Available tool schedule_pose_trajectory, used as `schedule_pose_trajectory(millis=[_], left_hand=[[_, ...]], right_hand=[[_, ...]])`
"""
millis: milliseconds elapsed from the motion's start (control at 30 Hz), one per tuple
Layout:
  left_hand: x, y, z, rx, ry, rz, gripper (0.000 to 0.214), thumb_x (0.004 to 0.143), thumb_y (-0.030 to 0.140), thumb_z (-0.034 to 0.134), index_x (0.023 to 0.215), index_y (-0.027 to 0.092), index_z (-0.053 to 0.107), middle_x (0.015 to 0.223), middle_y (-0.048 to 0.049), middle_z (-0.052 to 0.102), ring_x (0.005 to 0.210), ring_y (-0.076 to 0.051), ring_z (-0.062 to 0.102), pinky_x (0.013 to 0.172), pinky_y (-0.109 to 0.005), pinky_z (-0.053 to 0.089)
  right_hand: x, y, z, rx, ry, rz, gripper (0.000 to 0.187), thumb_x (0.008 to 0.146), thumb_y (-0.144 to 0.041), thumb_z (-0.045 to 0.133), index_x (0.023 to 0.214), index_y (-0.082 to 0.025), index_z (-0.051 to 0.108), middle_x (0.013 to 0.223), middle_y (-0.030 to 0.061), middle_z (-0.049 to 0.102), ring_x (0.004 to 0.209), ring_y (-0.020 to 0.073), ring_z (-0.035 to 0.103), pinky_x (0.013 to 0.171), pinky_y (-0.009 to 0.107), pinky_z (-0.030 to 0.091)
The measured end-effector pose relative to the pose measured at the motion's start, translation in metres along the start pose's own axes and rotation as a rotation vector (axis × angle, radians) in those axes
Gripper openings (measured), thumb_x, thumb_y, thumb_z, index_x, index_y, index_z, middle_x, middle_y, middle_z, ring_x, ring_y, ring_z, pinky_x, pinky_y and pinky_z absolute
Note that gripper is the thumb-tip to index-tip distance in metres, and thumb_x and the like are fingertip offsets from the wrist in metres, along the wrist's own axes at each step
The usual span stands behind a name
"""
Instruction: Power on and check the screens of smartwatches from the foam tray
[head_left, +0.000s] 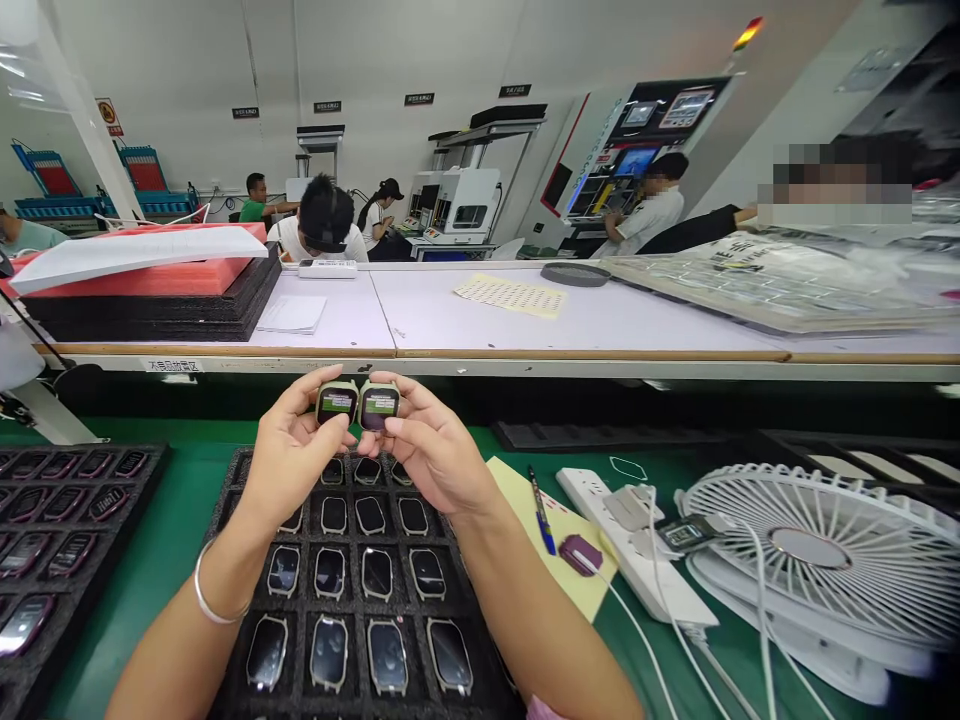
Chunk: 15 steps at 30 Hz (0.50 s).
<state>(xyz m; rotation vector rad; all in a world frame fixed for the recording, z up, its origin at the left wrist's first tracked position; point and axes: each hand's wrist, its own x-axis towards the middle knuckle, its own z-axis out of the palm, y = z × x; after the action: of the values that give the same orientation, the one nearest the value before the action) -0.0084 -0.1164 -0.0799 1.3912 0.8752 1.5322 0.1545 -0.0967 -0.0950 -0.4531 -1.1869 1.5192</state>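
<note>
Above the far end of the tray (357, 607), the left hand (289, 455) pinches the left watch (337, 402); just beside, the right hand (442, 455) pinches the right watch (379, 406). Fingertip grips could slip, dropping either onto the tray.

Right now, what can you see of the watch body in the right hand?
The squarish, pale-gold-rimmed watch body has rounded corners, a metallic-looking case and a glossy dark screen showing a green band and unreadable text. No strap shows. The right hand grips it, thumb at the screen's lower right, face toward the camera. It's over the black foam-looking tray, beside a similar watch; contact between them is unclear.
</note>
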Motion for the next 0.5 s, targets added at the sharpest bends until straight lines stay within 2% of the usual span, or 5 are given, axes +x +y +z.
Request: schedule_pose_trajectory(millis=[300,500], left_hand=[[-0.005,-0.005,0.004,0.026,0.066,0.068,0.039,0.08,0.015,0.07,0.119,0.021,0.067,0.086,0.0019,0.065,0.059,-0.006,0.064,0.059,-0.018,0.059],[-0.011,0.0,0.003,0.024,0.023,0.111,0.043,0.081,0.01,0.066,0.122,0.022,0.066,0.096,0.0001,0.069,0.066,-0.007,0.069,0.069,-0.02,0.061]], right_hand=[[-0.001,0.006,-0.001,-0.046,-0.027,-0.039,0.034,0.087,-0.029,0.067,0.12,-0.023,0.06,0.076,-0.0021,0.066,0.063,0.0132,0.067,0.062,0.029,0.054],[-0.004,0.002,0.002,-0.051,-0.055,-0.084,0.042,0.08,-0.019,0.07,0.12,-0.025,0.059,0.084,-0.0024,0.066,0.064,0.0125,0.067,0.064,0.03,0.055]])
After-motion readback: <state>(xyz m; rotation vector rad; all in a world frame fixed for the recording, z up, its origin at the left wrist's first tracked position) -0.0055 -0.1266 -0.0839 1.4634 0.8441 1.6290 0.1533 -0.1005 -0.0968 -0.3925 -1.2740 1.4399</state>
